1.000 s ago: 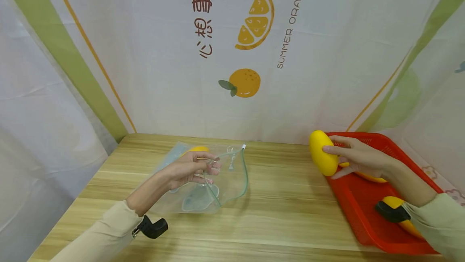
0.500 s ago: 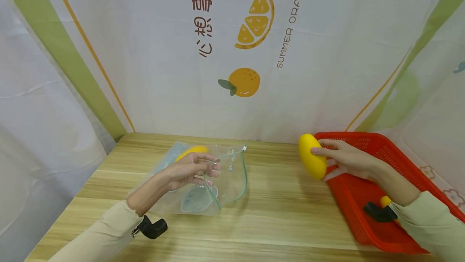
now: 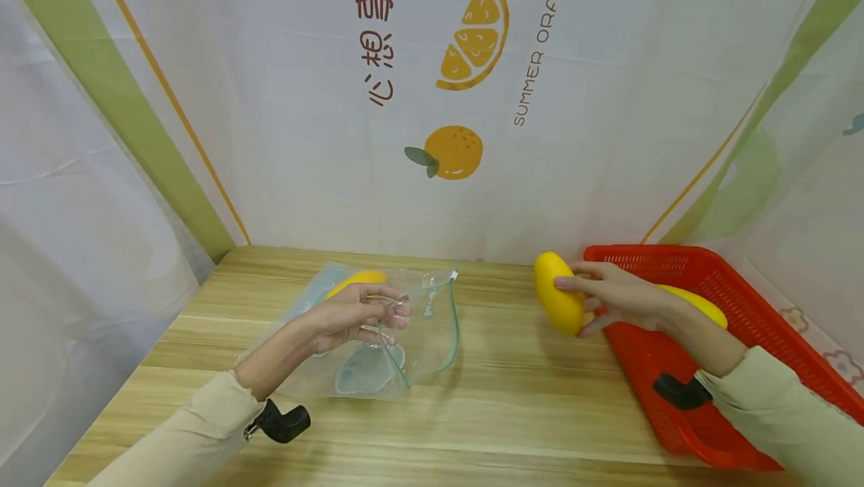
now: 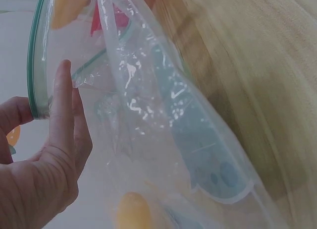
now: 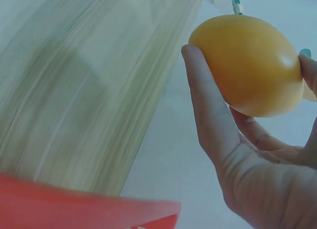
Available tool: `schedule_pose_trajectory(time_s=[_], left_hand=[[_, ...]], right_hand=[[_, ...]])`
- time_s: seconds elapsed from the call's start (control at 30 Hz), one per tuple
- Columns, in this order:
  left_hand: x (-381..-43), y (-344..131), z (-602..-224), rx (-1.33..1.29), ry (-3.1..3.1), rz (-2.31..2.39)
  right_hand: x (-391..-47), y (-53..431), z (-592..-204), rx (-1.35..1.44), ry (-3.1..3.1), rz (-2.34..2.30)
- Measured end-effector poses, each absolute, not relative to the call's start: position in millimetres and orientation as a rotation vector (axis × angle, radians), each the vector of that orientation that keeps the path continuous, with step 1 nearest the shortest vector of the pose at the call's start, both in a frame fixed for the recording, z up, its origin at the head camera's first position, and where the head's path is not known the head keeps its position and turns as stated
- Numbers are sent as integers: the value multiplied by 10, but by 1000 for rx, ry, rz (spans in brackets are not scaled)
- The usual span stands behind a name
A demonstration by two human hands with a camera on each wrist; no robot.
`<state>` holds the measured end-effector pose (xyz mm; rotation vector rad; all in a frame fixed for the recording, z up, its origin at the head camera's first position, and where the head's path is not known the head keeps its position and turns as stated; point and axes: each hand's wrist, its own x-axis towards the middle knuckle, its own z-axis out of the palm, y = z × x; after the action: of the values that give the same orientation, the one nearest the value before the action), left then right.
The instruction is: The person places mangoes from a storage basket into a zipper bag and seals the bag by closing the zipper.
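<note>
In the head view, my right hand (image 3: pixel 617 296) grips a smooth yellow mango (image 3: pixel 556 296) between thumb and fingers, above the table just left of the red basket. The right wrist view shows the same mango (image 5: pixel 247 65) up close. At the left, my left hand (image 3: pixel 351 318) holds a clear zip bag (image 3: pixel 428 348) by its green-edged mouth, which gapes toward the right. The left wrist view has the thumb at the bag's green zip strip (image 4: pixel 33 65) and fingers behind the film. Another yellow mango (image 3: pixel 361 278) lies inside the bag, partly hidden by the hand.
The red plastic basket (image 3: pixel 641 386) stands at the table's right side. One yellow mango (image 3: pixel 702 307) shows in it; my right arm covers part of the inside. A white printed curtain (image 3: pixel 304 134) hangs behind the wooden table (image 3: pixel 513 412).
My right hand has carried the mango leftward, from over the basket's edge to above the table. The left hand and the bag have hardly moved.
</note>
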<state>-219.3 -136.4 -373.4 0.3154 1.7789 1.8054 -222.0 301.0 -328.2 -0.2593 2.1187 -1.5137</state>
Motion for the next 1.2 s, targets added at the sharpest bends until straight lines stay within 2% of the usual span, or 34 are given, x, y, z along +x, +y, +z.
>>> schedule_pose_trajectory(time_s=[1.2], left_hand=[[-2208, -1389, -3617, 348, 1767, 1849]], right_hand=[[-2310, 2455, -3514, -229, 2050, -1485]])
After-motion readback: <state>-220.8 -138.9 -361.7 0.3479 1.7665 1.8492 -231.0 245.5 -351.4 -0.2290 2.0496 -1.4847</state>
